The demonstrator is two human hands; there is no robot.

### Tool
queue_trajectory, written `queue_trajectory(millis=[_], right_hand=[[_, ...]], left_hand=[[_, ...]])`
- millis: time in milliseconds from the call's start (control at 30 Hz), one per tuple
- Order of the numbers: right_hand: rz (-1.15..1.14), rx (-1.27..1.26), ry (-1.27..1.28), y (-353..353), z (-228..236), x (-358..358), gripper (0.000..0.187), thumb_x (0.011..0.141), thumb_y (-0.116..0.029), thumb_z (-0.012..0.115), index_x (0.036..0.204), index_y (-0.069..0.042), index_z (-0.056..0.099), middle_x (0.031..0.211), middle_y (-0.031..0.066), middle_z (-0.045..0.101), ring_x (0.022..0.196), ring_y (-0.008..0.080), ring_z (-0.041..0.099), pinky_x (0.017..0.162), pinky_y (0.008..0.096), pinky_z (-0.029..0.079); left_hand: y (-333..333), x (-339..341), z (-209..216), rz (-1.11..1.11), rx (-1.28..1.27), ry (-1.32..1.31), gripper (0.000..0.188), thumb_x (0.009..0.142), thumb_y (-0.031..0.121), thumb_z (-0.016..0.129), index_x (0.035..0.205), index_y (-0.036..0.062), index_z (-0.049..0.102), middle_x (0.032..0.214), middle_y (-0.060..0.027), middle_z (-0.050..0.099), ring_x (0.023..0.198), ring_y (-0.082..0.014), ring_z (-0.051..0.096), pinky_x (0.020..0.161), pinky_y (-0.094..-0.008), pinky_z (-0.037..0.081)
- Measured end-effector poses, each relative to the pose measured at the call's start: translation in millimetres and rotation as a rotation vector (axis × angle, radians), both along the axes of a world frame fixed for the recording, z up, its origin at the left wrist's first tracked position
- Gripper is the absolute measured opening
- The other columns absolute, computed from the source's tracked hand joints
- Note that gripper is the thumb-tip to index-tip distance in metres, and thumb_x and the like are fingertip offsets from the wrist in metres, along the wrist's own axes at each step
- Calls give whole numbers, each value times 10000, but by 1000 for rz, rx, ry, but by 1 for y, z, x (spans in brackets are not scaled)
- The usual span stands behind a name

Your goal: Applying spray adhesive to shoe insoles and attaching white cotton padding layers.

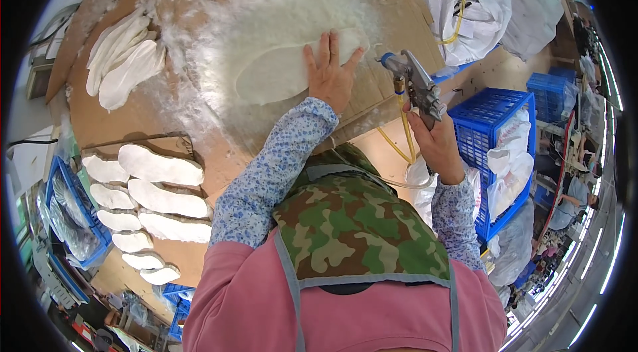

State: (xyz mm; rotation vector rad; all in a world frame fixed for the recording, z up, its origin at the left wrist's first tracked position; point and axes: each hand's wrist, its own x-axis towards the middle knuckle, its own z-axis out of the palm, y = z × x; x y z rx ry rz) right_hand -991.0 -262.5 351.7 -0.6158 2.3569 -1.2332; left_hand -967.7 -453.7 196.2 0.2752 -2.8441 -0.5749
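My left hand (pixel 330 81) lies with fingers spread on a pale, insole-shaped piece (pixel 269 76), pressing near its right end. That piece rests flat on a cardboard sheet (pixel 379 103) coated with whitish fuzz. In my right hand (pixel 437 144) is a metal spray gun (pixel 420 89), gripped by its handle. Its blue-tipped nozzle points left toward the piece, apart from it. A yellow hose (pixel 397 146) hangs below the gun. Fingers of my right hand are partly hidden behind the handle.
At the left lie a stack of white insoles (pixel 126 63) and rows of further insoles (pixel 166 198) on cardboard. A blue crate (pixel 495 103) holding white pieces stands at the right. White plastic bags (pixel 465 0) sit at the far right, and a blue bin (pixel 76 212) at the left.
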Motion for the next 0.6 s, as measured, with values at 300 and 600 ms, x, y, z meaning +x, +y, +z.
queue_trajectory(millis=[300, 600], right_hand=[[-2, -1, -12, -4, 6, 14, 190, 920, -38, 589, 1092, 39, 562, 860, 99, 645, 742, 144, 568, 683, 297, 473], [49, 84, -43, -20, 10, 30, 233, 918, -41, 589, 1131, 45, 551, 894, 132, 656, 783, 184, 602, 721, 316, 489]], left_hand=[[-2, 7, 2, 9, 7, 17, 592, 853, 193, 641, 1414, 289, 478, 1539, -275, 219, 1455, -404, 146, 1116, -661, 110], [-10, 39, 8, 48, 133, 34, 574, 843, 168, 620, 1399, 235, 493, 1545, -274, 201, 1458, -405, 132, 1115, -669, 99]])
